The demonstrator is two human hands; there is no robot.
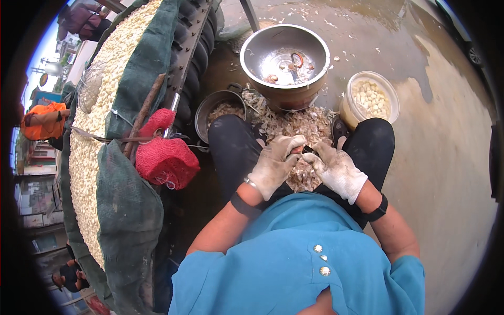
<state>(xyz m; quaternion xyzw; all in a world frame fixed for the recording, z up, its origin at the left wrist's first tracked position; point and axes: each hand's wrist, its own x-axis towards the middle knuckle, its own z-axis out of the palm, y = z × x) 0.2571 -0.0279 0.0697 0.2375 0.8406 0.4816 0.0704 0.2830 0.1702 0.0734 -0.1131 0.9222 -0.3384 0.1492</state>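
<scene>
Both my hands wear pale, soiled work gloves and meet above my lap. Pinched in my left hand (275, 161) is a small reddish garlic clove (297, 150), partly hidden by the fingers. My right hand (337, 167) closes on a small dark tool (308, 149) against it; its shape is mostly covered. Beneath them a heap of papery garlic skins (304, 126) spreads between my knees. Beyond it stands a steel basin (252, 68) with a few cloves and a red-and-black looped item inside. A white tub (349, 113) of peeled cloves is by my right knee.
A metal pot (202, 118) holding skins sits by my left knee. Along the left runs a long bed of pale cloves (86, 173) edged with green mesh (128, 210). A red mesh bag (168, 160) hangs from its side. Several people are in the left background; a vehicle (472, 50) is far right.
</scene>
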